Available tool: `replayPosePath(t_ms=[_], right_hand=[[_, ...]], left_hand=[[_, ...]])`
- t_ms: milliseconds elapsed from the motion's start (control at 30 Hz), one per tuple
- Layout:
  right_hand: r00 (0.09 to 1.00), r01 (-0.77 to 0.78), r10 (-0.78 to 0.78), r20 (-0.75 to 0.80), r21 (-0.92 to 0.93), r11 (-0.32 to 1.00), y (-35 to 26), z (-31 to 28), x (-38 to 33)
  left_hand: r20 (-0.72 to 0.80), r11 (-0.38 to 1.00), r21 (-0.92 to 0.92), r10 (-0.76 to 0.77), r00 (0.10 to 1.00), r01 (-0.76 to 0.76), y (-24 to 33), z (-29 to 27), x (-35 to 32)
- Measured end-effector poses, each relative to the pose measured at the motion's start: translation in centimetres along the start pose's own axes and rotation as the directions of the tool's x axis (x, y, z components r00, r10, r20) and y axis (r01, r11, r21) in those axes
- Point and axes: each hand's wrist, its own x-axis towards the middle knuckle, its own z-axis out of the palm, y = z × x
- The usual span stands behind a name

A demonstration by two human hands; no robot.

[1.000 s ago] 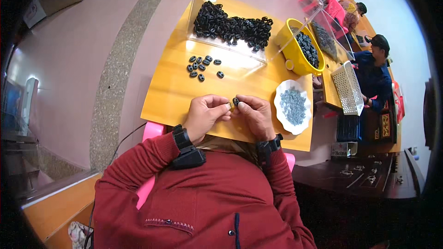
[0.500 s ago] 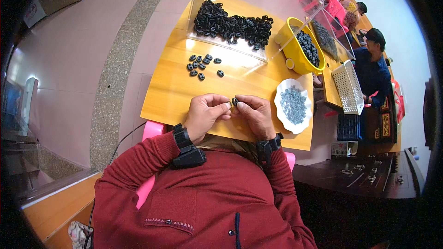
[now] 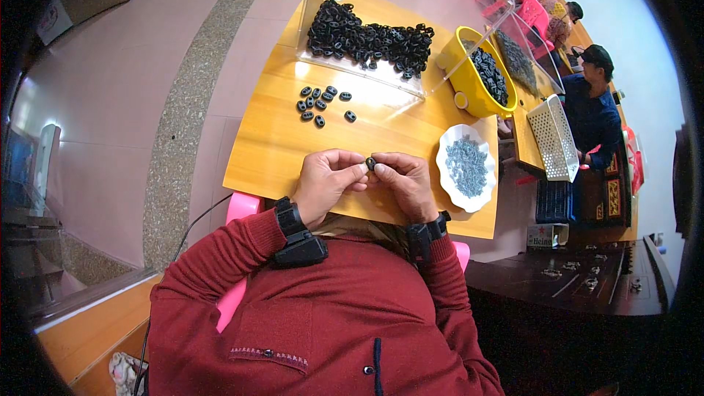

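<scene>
Above the table's near edge, my left hand (image 3: 328, 182) and my right hand (image 3: 405, 182) meet fingertip to fingertip. Both pinch one small black cord lock (image 3: 371, 164) between thumbs and forefingers, so most of it is covered. Farther off on the wooden table (image 3: 271, 148) lies a loose group of black two-holed cord locks (image 3: 320, 105). Beside my right hand stands a white scalloped dish (image 3: 444, 155) heaped with tiny grey metal pieces (image 3: 467, 166) that look like springs.
A clear plastic bin (image 3: 411, 92) holding a pile of black parts (image 3: 370, 42) stands at the table's far side. Right of it is a yellow tub (image 3: 477, 100) of dark parts. A white perforated basket (image 3: 551, 139) and a seated person (image 3: 592, 114) are at far right.
The black cord lock has shifted slightly left and down, and now sits between the fingertips of both hands. Things on the table have not moved.
</scene>
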Motion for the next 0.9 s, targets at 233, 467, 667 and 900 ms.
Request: replayPosePath(t_ms=[233,467,667,900], right_hand=[[1.000,-0.012,0.012,0.021,-0.009,1.000,-0.4,0.0,0.0],[0.996,-0.028,0.016,0.084,0.150,0.988,-1.0,0.6,-0.4],[0.991,-0.040,0.012,0.131,0.209,0.977,-0.9,0.5,-0.5],[0.991,-0.070,0.034,0.131,0.278,0.958,-0.4,0.0,-0.4]], left_hand=[[0.024,1.000,-0.006,-0.007,1.000,0.007,-0.1,0.0,0.0],[0.091,0.998,-0.054,-0.027,0.996,0.032,0.3,-0.3,-0.2],[0.117,0.999,-0.033,-0.007,0.993,0.011,0.2,-0.3,-0.1],[0.114,0.997,0.007,0.073,0.991,-0.074,-0.3,-0.1,0.3]])
